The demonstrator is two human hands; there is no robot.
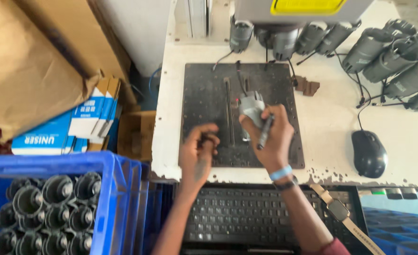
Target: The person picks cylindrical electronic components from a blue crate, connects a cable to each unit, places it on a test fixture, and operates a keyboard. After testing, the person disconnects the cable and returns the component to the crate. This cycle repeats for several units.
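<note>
The right hand (271, 137) was curled shut around a grey motor (252, 107), with a dark pen (265, 132) tucked along its fingers; the motor stuck out past the knuckles, away from the person, and stood on the dark plate (204, 89) under the machine head (303, 14). A small red dot showed just left of the motor. The left hand (199, 151) rested on the same plate, beside the right one and a little nearer the person, its fingers bent loosely; whether it pinched anything small I could not tell.

Judging from how things lay, the work was mid-run: one motor sat in place under the head, a row of grey motors (398, 61) lay on the white table (332, 118) off to the right of the right hand, and many more black housings (43, 212) stood in the blue crate (119, 189) down to the left of the left hand. Which lot was finished could not be told.

A mouse (368, 153) lay to the right of the right hand, a keyboard (237, 217) under both wrists, nearer the person
</note>
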